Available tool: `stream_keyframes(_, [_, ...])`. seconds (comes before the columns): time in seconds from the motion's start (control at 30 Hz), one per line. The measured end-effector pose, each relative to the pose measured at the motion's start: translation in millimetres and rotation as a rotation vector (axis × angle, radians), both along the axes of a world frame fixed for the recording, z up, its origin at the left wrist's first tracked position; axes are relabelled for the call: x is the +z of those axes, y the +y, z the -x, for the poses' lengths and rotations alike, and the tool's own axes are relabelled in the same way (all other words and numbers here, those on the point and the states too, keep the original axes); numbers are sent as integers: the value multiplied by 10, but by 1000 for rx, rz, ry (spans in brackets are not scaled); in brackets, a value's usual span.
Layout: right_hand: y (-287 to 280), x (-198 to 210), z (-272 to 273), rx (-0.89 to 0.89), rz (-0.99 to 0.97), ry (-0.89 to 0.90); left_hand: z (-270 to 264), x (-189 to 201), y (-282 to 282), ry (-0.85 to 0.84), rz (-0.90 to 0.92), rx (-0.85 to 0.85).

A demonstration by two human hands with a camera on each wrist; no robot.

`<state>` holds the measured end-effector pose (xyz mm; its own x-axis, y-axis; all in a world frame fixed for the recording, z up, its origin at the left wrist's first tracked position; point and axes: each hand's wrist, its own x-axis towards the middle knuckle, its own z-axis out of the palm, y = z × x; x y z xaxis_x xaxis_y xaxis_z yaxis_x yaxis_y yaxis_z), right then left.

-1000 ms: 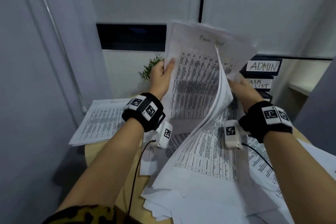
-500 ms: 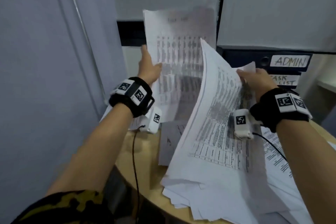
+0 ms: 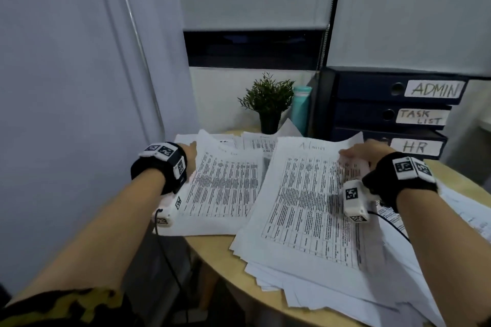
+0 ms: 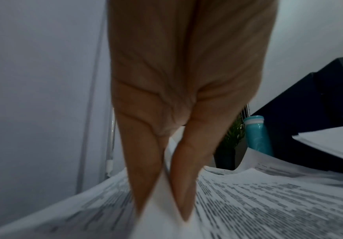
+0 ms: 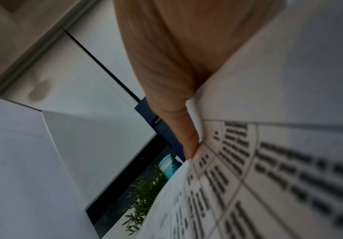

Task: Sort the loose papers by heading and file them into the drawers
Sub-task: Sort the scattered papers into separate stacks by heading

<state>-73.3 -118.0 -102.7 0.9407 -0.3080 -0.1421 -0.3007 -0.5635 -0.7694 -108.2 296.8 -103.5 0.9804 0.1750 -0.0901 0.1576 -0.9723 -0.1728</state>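
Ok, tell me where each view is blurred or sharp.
Head view: ADMIN label crisp, right hand motion-smeared. Left wrist view: print on the left sheet streaks around the fingers. Right wrist view: print on the right sheet is soft, plant sharper.

One printed sheet [image 3: 223, 188] lies flat at left; an Admin-headed sheet [image 3: 305, 207] tops the messy stack [image 3: 305, 283] beside it. Labelled dark-blue drawers [image 3: 372, 114] stand closed behind.

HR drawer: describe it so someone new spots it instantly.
On the round wooden table, back right, stands a dark blue drawer unit. The HR drawer is its lowest visible one, behind the right hand. Its handwritten white label reads HR; those above read ADMIN and TASK LIST.
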Motion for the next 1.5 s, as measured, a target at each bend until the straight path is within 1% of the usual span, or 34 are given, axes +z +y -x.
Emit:
stream_keyframes(0.1, [-125, -22, -28, 17, -53, -33, 12, -10, 77, 27, -60, -24])
stream_keyframes(0.17, [-94, 76, 101, 7, -126, -41, -22, -1, 148, 98, -123, -38])
stream_keyframes(0.2, [-82, 112, 141, 9, -185, -84, 19, 52, 127, 139, -149, -39])
stream_keyframes(0.27, [30, 253, 310, 46, -320, -193, 157, 265, 3, 145, -94, -52])
stream_keyframes(0.3, [94, 329, 393, 75, -386, -259, 212, 386, -106, 131, -20, -59])
stream_keyframes(0.33, [147, 401, 434, 100, -439, -321, 241, 507, -195, 124, 117, -81])
stream_keyframes(0.4, [243, 583, 482, 112, -542, -450, 331, 734, -448, 189, 491, -136])
stream_keyframes(0.43, [302, 703, 506, 114, -593, -498, 364, 766, -552, 216, 694, -194])
stream_keyframes(0.5, [374, 906, 475, 103, -693, -582, 432, 808, -764, 245, 1019, -320])
stream_keyframes(0.57, [469, 1107, 464, 70, -770, -672, 420, 830, -919, 202, 1248, -427])
stream_keyframes(0.63, [553, 1306, 451, 23, -753, -742, 350, 868, -1041, 76, 1450, -439])
stream_keyframes(0.67, [584, 1390, 442, 17, -781, -774, 312, 894, -1078, 19, 1542, -448])
stream_keyframes(0.7, [597, 1455, 431, 14, -819, -796, 270, 916, -1089, 2, 1608, -456])
stream_keyframes(0.77, [615, 1543, 404, 37, -854, -820, 227, 990, -1115, 4, 1640, -479])
stream_keyframes(0.8, [618, 1569, 380, 63, -856, -819, 207, 1026, -1128, -32, 1651, -472])
stream_keyframes(0.9, [731, 1667, 382, 146, -839, -844, 53, 1109, -1144, -290, 1632, -386])
stream_keyframes(0.93, [773, 1692, 372, 162, -840, -832, 1, 1120, -1136, -310, 1615, -390])
stream_keyframes(1.03, [932, 1708, 380, 170, -802, -859, -128, 1098, -1087, -247, 1587, -510])
stream_keyframes(1.1, [1009, 1709, 335, 197, -812, -888, -192, 1054, -1063, -261, 1607, -528])
stream_keyframes(1.17, [1044, 1679, 229, 185, -866, -869, -253, 965, -1034, -295, 1646, -487])
stream_keyframes(1.23, [1031, 1598, 88, 186, -890, -840, -336, 863, -974, -413, 1654, -414])
stream_keyframes(1.3, [1001, 1473, -44, 223, -842, -736, -392, 794, -894, -534, 1647, -317])
stream_keyframes(1.33, [981, 1389, -67, 218, -794, -652, -418, 768, -842, -591, 1648, -266])
stream_keyframes(1.4, [891, 1096, -169, 217, -655, -376, -489, 677, -705, -689, 1663, -142])
stream_keyframes(1.47, [708, 718, -313, 186, -352, -69, -531, 532, -586, -723, 1683, -43])
stream_keyframes(1.5, [656, 563, -325, 192, -198, 57, -536, 451, -555, -724, 1667, -20])
